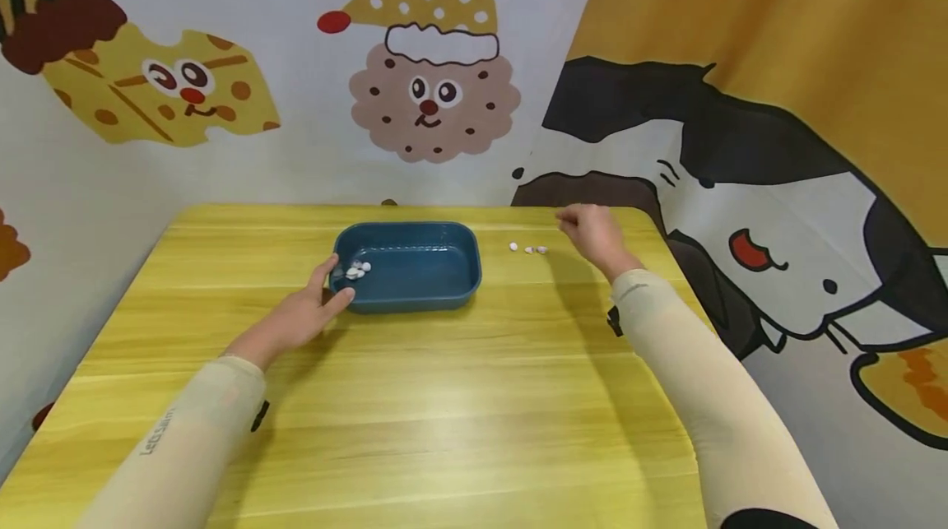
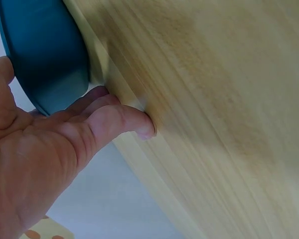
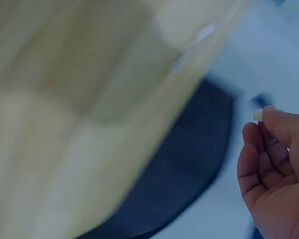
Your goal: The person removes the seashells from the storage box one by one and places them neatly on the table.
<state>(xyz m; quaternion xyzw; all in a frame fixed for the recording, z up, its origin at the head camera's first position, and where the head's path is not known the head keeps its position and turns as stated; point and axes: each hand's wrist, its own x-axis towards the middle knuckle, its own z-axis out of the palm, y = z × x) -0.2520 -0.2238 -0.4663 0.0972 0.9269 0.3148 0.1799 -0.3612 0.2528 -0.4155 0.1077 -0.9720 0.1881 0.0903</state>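
A dark blue rectangular tray [image 1: 415, 304] stands on the table, with several small white pellets [image 1: 353, 272] gathered at its left end. My left hand [image 1: 307, 313] grips that left end, thumb at the near side and fingers round the outer wall; in the left wrist view the tray's wall [image 2: 50, 55] lies between thumb and fingers. Right of the tray, my right hand [image 1: 595, 237] is raised above the table. Its thumb and index finger pinch a small white pellet [image 3: 258, 115], seen in the right wrist view. More white pellets [image 1: 513, 247] lie on the table between tray and right hand.
The yellow wood-grain table [image 1: 444, 406] has its far edge just behind the tray. A cartoon-printed curtain [image 1: 296, 175] hangs behind and at both sides. The right hand is close to the table's far right corner.
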